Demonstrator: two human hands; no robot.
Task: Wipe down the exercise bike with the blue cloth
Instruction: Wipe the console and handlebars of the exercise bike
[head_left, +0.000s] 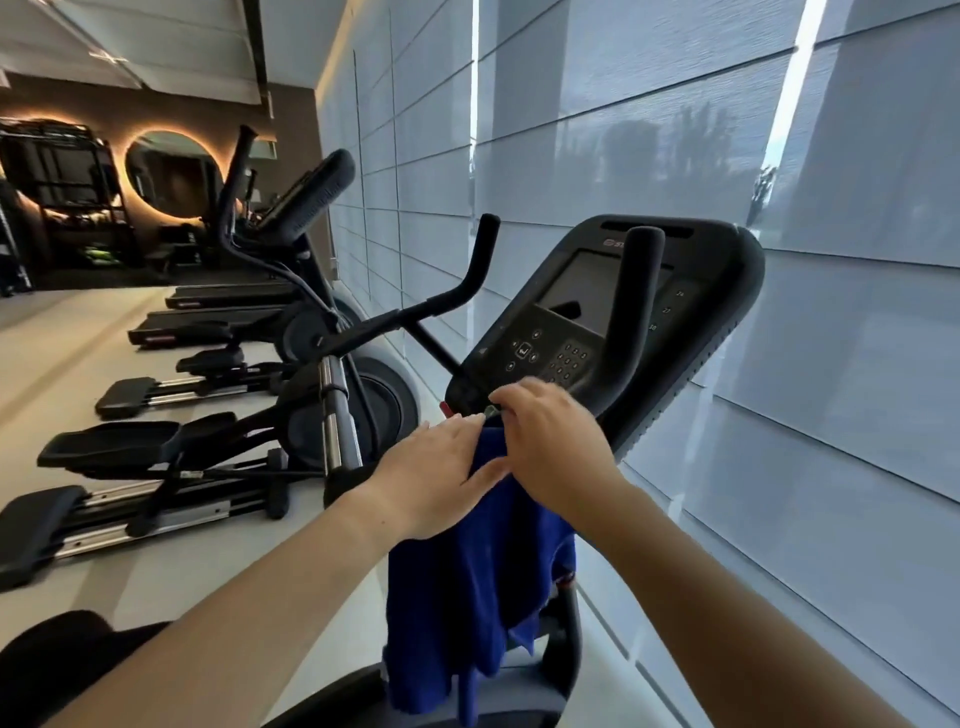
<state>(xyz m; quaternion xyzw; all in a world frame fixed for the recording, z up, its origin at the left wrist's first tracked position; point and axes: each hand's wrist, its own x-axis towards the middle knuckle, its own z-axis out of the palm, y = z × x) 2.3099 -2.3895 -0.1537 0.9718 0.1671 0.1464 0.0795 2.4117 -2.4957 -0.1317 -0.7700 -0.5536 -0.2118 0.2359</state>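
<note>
Both hands on the blue cloth (467, 582) hanging under the exercise bike (631, 322) console (576, 291)
Left hand (431, 467) lies flat against the cloth; right hand (556, 447) curls its fingers over the cloth's top edge, just below the keypad (569, 358); other machines (208, 441) stand to the left

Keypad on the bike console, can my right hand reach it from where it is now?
Probably yes: the right hand, holding the blue cloth, sits at the console's lower edge just below the keypad, with nothing between them.

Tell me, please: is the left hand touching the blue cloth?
Touching. In the head view, the left hand lies flat on the top of the hanging blue cloth, and no gap shows between them.
</note>
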